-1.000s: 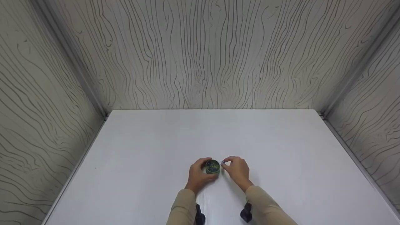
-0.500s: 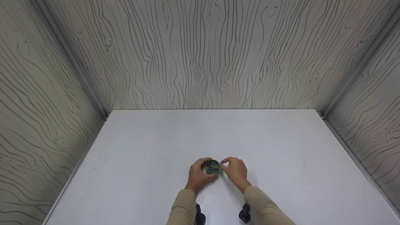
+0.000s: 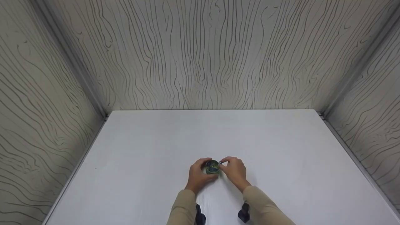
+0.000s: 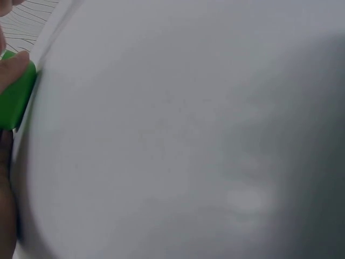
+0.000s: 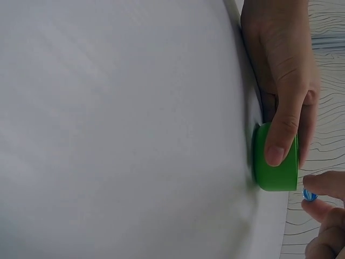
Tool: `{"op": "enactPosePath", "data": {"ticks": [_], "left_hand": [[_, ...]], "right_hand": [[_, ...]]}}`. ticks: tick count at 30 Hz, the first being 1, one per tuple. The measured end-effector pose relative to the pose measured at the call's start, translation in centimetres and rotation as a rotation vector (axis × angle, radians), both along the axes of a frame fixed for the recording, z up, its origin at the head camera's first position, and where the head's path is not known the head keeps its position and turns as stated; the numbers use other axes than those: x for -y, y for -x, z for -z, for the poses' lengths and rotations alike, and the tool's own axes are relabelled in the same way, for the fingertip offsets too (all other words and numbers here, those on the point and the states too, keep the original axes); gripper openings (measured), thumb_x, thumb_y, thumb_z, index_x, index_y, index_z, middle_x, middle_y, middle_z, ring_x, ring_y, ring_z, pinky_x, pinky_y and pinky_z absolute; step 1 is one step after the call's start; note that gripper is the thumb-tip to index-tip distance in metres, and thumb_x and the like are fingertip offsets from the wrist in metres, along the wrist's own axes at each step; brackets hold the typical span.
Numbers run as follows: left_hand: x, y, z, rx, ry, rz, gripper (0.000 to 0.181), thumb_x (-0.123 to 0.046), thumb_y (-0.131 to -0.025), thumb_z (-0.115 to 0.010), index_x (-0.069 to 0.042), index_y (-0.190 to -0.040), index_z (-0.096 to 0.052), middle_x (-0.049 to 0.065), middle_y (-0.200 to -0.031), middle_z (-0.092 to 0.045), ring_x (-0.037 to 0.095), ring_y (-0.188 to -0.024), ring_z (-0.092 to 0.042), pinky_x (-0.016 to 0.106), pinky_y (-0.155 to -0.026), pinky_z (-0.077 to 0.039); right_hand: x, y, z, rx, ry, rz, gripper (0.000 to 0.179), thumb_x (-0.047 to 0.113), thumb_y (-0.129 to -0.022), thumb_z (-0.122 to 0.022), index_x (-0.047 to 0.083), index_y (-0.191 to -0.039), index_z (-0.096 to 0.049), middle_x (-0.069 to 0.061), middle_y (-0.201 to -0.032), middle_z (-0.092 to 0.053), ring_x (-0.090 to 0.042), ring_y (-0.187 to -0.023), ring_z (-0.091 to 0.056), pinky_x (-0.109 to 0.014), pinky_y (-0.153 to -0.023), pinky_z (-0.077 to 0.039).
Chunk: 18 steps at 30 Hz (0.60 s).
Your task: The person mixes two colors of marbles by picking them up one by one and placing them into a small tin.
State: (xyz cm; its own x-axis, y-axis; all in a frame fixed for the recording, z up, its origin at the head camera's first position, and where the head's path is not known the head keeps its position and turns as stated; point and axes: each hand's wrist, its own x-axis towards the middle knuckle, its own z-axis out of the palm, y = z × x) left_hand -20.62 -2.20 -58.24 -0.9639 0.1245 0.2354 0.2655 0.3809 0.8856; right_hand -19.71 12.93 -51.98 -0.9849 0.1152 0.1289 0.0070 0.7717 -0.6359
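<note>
A small green cup (image 3: 213, 172) stands on the white table, its top facing up, with blue and yellow bits showing inside. My left hand (image 3: 199, 176) grips it from the left, thumb on the near side and fingers round the far side. In the right wrist view that thumb lies along the green wall of the cup (image 5: 279, 178). Between thumb and forefinger my right hand (image 3: 235, 171) pinches a clear blue glass marble (image 5: 309, 195), right beside the cup's rim. Only part of the cup (image 4: 19, 100) enters the left wrist view, at its left edge.
The white tabletop (image 3: 150, 140) stretches out around both hands. Wood-grain panels (image 3: 200, 56) rise at the back and both sides. A small dark speck lies on the left of the table, and black wrist mounts (image 3: 243, 213) hang by the sleeves.
My right hand has moved slightly left with the marble, up to the cup's right rim. The left hand and the cup have stayed put.
</note>
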Motion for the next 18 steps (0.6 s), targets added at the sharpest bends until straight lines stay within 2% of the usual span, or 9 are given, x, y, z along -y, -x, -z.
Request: {"op": "enactPosePath", "data": {"ticks": [6,18], "left_hand": [[0.09,-0.03,0.2,-0.018,0.004,0.009,0.058,-0.023,-0.068,-0.085,-0.011,-0.121,-0.063,0.005,-0.118,-0.069,0.022,-0.113,-0.065,0.032,-0.104,-0.052],[-0.02,0.08,0.33,-0.04,0.019,0.003,0.058,-0.025,-0.068,-0.085,-0.009,-0.12,-0.064,0.006,-0.118,-0.07,0.022,-0.114,-0.065,0.033,-0.104,-0.052]], "right_hand": [[0.45,-0.15,0.05,-0.021,-0.014,-0.015,0.015,0.016,-0.075,-0.079,0.007,-0.087,-0.076,-0.004,-0.062,-0.064,-0.007,-0.053,-0.037,-0.018,-0.045,-0.029],[0.99,-0.12,-0.17,0.011,-0.007,-0.02,0.017,0.016,-0.074,-0.079,0.006,-0.087,-0.076,-0.007,-0.073,-0.07,-0.009,-0.058,-0.043,-0.019,-0.049,-0.033]]}}
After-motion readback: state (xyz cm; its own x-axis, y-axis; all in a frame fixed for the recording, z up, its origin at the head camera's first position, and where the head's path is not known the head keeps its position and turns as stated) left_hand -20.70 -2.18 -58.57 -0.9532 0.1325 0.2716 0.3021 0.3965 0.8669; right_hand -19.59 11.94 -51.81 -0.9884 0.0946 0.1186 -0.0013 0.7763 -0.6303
